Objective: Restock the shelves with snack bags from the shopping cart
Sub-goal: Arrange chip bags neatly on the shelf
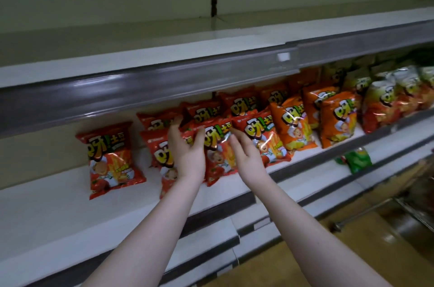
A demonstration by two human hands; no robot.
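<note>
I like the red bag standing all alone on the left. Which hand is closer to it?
Left. The left hand is over the next red bags, a short gap to the right of the lone red bag. The right hand is farther right, beyond the left hand.

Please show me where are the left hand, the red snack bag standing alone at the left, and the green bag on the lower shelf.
left hand point(187, 157): head view, back of the hand.
red snack bag point(112, 160): head view, middle of its front.
green bag point(358, 160): head view, its visible front.

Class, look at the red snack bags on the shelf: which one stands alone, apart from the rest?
The leftmost red snack bag: bare shelf surrounds it, while the others crowd together.
</note>
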